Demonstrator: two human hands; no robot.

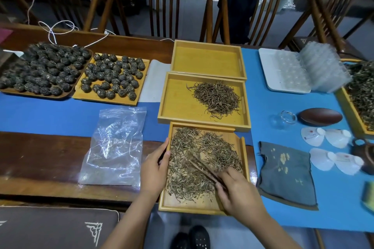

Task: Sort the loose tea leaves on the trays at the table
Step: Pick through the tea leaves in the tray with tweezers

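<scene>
Loose tea leaves [182,170] lie spread over the near wooden tray [243,153] at the table's front edge. My right hand [240,194] is closed around wooden tweezers [204,168], whose blurred tips point up-left into the leaves. My left hand [155,170] rests against the tray's left rim, fingers on the edge. Behind it, a middle tray [176,103] holds a smaller pile of leaves [217,98] at its right side. The far tray [206,60] is bare.
An empty clear plastic bag [115,147] lies left of the near tray. Two trays of rolled tea balls [113,76] stand at the back left. A grey cloth [285,174], small white cups [323,135], a dark dish [320,116] and another leaf tray [362,95] sit right.
</scene>
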